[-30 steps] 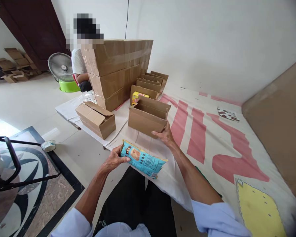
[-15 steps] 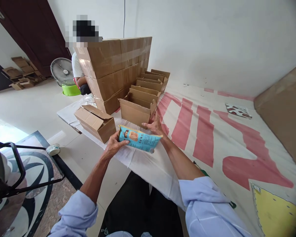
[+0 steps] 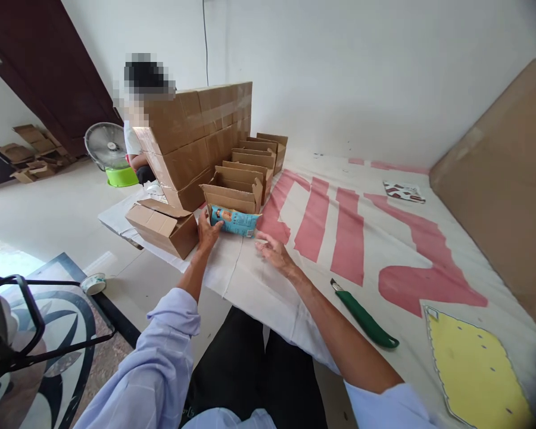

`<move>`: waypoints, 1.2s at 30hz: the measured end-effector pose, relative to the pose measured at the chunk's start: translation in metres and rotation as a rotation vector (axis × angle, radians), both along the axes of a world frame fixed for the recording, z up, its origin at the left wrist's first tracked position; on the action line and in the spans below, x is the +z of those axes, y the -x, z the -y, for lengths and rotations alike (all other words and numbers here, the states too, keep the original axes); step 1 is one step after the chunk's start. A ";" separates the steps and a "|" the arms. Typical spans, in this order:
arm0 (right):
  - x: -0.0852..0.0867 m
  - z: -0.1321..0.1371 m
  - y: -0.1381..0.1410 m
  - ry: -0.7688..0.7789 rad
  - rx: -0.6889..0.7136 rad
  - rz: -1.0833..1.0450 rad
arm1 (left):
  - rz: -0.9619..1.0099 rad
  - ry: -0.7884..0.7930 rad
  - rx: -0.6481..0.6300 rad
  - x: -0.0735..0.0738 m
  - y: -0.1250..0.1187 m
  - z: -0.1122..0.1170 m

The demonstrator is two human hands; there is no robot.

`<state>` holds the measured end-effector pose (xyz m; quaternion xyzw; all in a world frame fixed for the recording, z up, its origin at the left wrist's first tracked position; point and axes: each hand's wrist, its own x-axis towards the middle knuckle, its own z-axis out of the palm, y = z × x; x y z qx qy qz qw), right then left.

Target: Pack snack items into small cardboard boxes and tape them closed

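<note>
My left hand (image 3: 209,230) is closed on the left end of a blue snack bag (image 3: 234,222), which lies nearly level against the front of an open cardboard box (image 3: 230,199). The bag has a biscuit picture and small print; its label faces me. My right hand (image 3: 274,255) is just off the bag's right end, fingers apart and nothing in them. Beside my left hand stands another cardboard box (image 3: 163,229), its top flaps partly folded over. More open boxes (image 3: 254,159) line up behind the front one.
Stacked, taped cartons (image 3: 192,137) rise behind the boxes, with a co-worker (image 3: 134,143) beyond. A green utility knife (image 3: 361,316) lies right of my forearm. Further right are a yellow sheet (image 3: 477,369) and a large cardboard panel (image 3: 500,179). A fan (image 3: 107,146) stands on the floor.
My left hand has carried the snack bag forward to the front box. My right hand has come away from that box's lower right corner towards me. The utility knife has come into full view.
</note>
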<state>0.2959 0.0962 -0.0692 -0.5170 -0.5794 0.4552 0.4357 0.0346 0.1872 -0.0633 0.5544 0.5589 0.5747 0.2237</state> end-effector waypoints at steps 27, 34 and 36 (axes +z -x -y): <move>-0.037 0.105 0.005 -0.389 -0.077 0.268 | -0.504 0.240 0.100 0.003 -0.096 -0.015; -0.038 0.107 0.004 -0.409 -0.067 0.268 | -0.510 0.264 0.090 0.012 -0.121 -0.055; -0.038 0.108 0.005 -0.403 -0.071 0.276 | -0.510 0.260 0.073 0.014 -0.127 -0.067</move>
